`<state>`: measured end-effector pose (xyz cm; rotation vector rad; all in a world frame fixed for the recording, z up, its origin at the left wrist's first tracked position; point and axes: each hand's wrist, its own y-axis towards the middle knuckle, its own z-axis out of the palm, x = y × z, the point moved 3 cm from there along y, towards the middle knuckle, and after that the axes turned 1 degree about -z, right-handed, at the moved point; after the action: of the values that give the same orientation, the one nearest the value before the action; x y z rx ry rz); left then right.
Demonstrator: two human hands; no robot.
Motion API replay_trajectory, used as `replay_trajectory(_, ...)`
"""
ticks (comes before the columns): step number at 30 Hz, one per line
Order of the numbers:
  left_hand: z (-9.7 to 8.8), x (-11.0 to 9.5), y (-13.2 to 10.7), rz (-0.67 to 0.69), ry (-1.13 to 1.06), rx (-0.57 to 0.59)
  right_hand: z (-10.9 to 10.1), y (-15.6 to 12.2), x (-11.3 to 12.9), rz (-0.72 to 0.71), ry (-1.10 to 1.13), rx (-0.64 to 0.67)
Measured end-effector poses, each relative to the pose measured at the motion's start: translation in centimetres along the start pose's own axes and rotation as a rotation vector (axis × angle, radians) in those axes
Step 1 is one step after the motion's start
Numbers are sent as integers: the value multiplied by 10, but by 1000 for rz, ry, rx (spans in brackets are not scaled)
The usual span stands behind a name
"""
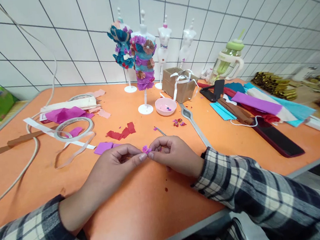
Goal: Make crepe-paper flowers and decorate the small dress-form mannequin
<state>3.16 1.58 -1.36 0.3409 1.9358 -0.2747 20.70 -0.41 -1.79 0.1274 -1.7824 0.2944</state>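
Observation:
Between both hands, over the near middle of the orange table, is a small purple paper flower (146, 149). My left hand (121, 159) pinches it between thumb and forefinger from the left. From the right, the thumb and forefinger of my right hand (172, 151) grip its other side. Just beyond my right hand lies a thin stick (159, 130) with a purple bit at its tip. Folded purple paper (105, 147) rests past my left hand, and torn red paper strips (121, 132) lie farther back.
Small dress forms, one covered in paper flowers (143, 60), stand along the tiled wall. Nearby are a pink bowl (162, 112), a cardboard box (174, 89) and tiny flowers (179, 122). Tape (89, 124) and a cable (34, 157) lie left; a phone (279, 139) and a bottle (228, 60) are right.

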Motion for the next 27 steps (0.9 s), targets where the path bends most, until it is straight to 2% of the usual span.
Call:
replay_trajectory(3,0,1,-1,-18,0,-13,-1,0,-1,45,67,11)
replay_trajectory(10,1,3,1,-13,19,-20,-1,0,4,-42,-80,-39)
replay_trajectory(22,3,-1,-1,-11,-34,22,1,0,7,35,-23,0)
replay_trajectory(27,4,-1,0,-11,-20,-4,2,1,5,-2,-34,-5)
